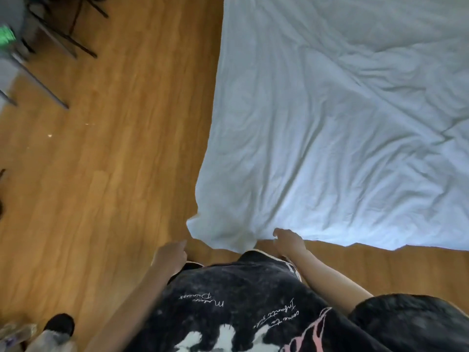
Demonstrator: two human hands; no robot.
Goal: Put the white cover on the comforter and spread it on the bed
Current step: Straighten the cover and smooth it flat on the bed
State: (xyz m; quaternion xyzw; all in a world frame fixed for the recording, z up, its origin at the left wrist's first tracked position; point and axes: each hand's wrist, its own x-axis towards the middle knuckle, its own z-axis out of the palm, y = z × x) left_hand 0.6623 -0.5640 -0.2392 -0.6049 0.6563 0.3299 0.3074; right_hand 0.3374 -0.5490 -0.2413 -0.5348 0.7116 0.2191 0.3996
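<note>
White cover (330, 123), soft wrinkled fabric, lies spread flat over the wooden plank floor (114, 148). Its near corner bunches into a drooping point. The right hand (289, 241) rests at the cover's near edge, fingers curled, seemingly pinching the hem. The left hand (171, 255) hovers just beside the corner, loosely curled, holding nothing. Both arms reach forward.

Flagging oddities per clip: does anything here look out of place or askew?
Yes. The white cover lies wrinkled on the wooden floor, with no bed in view. Its near corner is bunched, between the left hand and right hand.
</note>
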